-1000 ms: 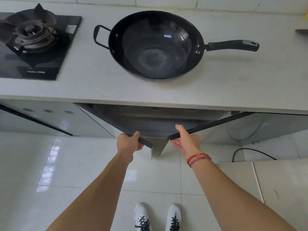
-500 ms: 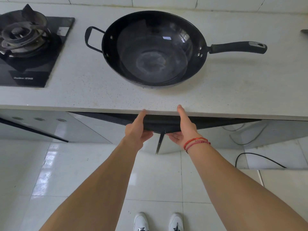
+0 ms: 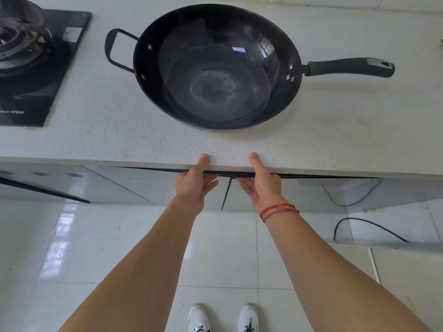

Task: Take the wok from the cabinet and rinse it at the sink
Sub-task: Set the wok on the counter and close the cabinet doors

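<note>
Left hand (image 3: pixel 194 188) and right hand (image 3: pixel 263 188) press spread grips on the nearly shut cabinet doors (image 3: pixel 143 185), where fingers (image 3: pixel 245 186) could get pinched under the table (image 3: pixel 96 140).

Both your bare arms reach forward; your left hand (image 3: pixel 194 186) and right hand (image 3: pixel 262 186) sit close together, fingers straight, thumbs pointing up.
</note>
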Demonstrator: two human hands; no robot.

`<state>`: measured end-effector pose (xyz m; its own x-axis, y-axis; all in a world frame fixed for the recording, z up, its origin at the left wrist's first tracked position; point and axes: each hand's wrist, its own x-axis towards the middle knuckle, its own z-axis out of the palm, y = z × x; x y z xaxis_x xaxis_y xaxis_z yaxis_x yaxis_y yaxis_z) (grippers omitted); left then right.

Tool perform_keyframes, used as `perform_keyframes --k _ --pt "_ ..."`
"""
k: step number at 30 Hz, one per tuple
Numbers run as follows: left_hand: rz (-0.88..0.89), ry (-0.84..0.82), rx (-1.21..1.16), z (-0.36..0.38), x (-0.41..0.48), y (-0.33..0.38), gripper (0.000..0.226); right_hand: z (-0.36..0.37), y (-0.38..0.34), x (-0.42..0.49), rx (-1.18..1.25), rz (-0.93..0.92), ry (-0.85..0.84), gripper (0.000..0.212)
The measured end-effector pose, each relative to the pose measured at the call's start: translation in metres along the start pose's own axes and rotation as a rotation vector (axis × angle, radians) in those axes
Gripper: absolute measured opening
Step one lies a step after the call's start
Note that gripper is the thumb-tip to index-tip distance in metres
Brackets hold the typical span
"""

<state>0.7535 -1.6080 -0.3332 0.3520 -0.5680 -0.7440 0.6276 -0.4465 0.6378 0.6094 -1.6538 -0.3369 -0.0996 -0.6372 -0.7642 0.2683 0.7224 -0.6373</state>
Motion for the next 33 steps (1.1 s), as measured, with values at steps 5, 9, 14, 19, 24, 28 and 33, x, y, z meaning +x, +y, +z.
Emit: perform_keyframes --k 5,9,14,19,24,28,33 --pt "0.024 -0.02 -0.036 0.001 0.004 -0.001 0.039 -0.005 -0.004 0.009 0.088 -0.014 -0.062 0.056" --pt "0.02 -0.024 -0.078 0.001 0.007 0.001 0.043 -0.004 0.0 0.013 0.19 -0.036 -0.065 0.061" --pt "0.02 -0.038 -0.091 0.002 0.005 0.003 0.033 -0.003 0.001 0.015 0.228 -0.038 -0.067 0.061" --pt "0.021 -0.024 -0.053 0.002 0.002 0.004 0.036 -0.003 -0.002 0.01 0.161 -0.062 -0.062 0.056" --pt "0.043 0.0 0.073 -0.003 -0.012 0.005 0.03 -0.015 -0.006 -0.002 -0.133 -0.069 -0.016 0.036" --pt "0.082 0.029 0.192 -0.012 -0.038 0.007 0.023 -0.032 -0.013 -0.022 -0.259 -0.059 0.026 0.032" --pt "0.267 0.011 0.587 -0.022 -0.085 0.02 0.043 -0.048 -0.028 -0.062 -0.455 -0.15 -0.017 0.062"
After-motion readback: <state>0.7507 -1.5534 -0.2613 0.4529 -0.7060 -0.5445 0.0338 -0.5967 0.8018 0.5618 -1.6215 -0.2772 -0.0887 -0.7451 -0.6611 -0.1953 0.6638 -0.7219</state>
